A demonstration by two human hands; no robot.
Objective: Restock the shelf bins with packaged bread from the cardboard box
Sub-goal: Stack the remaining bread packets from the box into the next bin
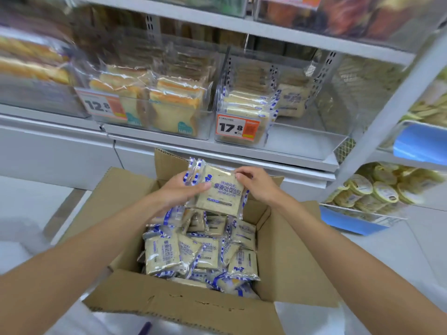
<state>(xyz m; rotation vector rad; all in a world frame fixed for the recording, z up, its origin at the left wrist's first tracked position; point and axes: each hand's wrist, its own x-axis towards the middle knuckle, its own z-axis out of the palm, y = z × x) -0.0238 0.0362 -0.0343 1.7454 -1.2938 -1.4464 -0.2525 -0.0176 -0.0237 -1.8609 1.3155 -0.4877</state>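
Left hand point(180, 189) grips a stack of bread packets point(219, 189) at frame centre, thumb across the front; right hand point(256, 183) pinches its upper right corner. Below, cardboard box point(183, 305) holds more packets. Clear shelf bin point(302, 141) sits above, half filled.

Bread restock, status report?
Both hands, left and right, holding bread packs above the cardboard box. 17.8 bin part-filled. Path clear.
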